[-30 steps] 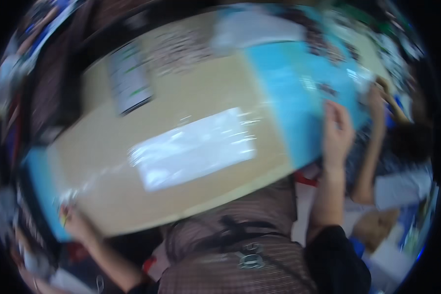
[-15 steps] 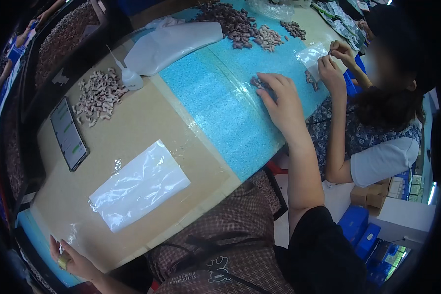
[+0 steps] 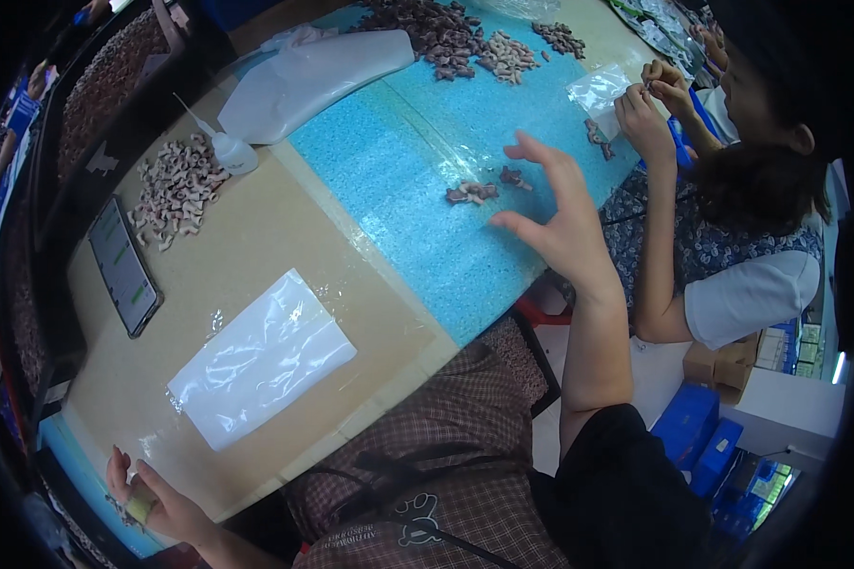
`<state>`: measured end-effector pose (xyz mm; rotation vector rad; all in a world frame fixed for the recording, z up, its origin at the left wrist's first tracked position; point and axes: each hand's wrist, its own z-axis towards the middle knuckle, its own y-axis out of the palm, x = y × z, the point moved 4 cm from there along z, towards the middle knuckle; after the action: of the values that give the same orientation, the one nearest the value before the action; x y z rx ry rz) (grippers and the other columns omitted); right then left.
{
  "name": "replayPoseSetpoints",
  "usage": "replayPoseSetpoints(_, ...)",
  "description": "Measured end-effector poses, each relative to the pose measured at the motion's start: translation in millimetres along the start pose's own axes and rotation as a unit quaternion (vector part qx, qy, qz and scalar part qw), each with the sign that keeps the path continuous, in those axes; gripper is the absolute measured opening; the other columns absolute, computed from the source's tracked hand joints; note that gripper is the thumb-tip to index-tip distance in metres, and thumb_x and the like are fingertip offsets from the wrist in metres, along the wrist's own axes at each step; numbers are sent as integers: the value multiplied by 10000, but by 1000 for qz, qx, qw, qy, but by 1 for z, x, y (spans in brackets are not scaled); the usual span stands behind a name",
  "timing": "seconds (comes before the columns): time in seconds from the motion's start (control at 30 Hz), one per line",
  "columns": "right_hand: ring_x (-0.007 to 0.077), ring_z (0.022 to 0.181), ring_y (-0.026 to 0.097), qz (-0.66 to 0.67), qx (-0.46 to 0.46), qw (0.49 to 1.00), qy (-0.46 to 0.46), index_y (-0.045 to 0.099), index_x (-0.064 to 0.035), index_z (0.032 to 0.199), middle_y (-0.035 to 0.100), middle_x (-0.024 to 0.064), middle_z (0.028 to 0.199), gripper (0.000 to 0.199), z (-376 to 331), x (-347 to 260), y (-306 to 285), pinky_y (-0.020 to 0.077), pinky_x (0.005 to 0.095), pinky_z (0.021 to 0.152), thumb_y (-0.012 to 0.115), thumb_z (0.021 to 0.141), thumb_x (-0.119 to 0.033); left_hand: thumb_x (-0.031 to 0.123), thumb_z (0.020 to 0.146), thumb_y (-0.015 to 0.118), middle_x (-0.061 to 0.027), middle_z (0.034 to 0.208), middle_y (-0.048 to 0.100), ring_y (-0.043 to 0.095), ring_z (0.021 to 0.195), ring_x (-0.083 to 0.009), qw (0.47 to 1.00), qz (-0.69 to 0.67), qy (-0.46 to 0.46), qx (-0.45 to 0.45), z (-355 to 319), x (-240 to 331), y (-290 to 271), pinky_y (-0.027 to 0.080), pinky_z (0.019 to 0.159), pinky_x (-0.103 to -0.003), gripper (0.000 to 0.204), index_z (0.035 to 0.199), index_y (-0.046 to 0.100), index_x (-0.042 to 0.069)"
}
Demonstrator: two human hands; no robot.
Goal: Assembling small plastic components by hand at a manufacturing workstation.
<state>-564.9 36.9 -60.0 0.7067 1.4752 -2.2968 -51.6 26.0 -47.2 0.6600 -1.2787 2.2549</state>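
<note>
My right hand hovers over the blue mat, thumb and fingers spread wide with nothing between them. Small brown and pinkish curved pieces lie just left of its fingertips, and a darker piece sits between thumb and fingers, on the mat. My left hand rests at the table's near left corner, its visible fingers apart. A yellowish-green band shows at its fingers; what lies beneath them is partly hidden. A flat white plastic sheet lies on the brown board between my hands.
A phone, a heap of curved pieces and a thin-spouted white bottle stand at left. Beyond are a white plastic bag and darker heaps. A co-worker's hands handle something small at right.
My right hand has let go of the small pieces, leaving them on the mat, and has drawn back toward me with its fingers spread. The view has shifted slightly.
</note>
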Motion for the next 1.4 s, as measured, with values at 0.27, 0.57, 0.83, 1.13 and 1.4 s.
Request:
replayPoseSetpoints(0.27, 275, 1148, 467, -130, 6, 985, -110, 627, -106, 1006, 572, 41, 1126, 336, 4, -20, 31, 353, 427, 965, 758, 699, -142, 64, 940, 478, -108, 1223, 497, 470, 1105, -187, 999, 6, 20, -49, -9, 20, 19, 356, 914, -299, 310, 1243, 496, 5)
replayPoseSetpoints(0.57, 196, 907, 596, 113, 37, 953, -279, 683, -134, 854, 634, -15, 868, 122, -56, -94, 31, 484, 306, 729, 693, 733, -144, 51, 935, 495, -171, 1150, 542, 574, 933, -200, 872, -347, -59, -339, -63, 83, 56, 481, 730, -284, 308, 1237, 492, -11)
replayPoseSetpoints(0.83, 267, 973, 582, 198, -59, 955, -211, 588, -77, 1137, 606, 77, 1050, 471, -60, -119, 55, 483, 375, 789, 718, 726, -265, 65, 973, 440, -170, 928, 615, 613, 730, -179, 798, -429, -226, -358, -56, 112, 69, 509, 584, -250, 139, 1034, 550, 6)
replayPoseSetpoints(1.13, 253, 982, 572, -306, 47, 947, -90, 615, -7, 1099, 605, 102, 1111, 379, -15, -33, 42, 489, 349, 806, 592, 721, -34, 91, 961, 505, -157, 1209, 593, 543, 1148, -269, 968, 250, -2, 7, -5, -99, -77, 412, 991, -356, 256, 1160, 579, -53)
replayPoseSetpoints(1.4, 195, 1010, 613, 525, -176, 814, 176, 568, 25, 1170, 619, 92, 1096, 268, -46, -100, 85, 485, 292, 886, 558, 902, 26, 78, 901, 571, -178, 1262, 555, 497, 1203, -314, 973, 215, 84, -9, -34, -44, -42, 343, 1045, -412, 292, 1177, 575, -19)
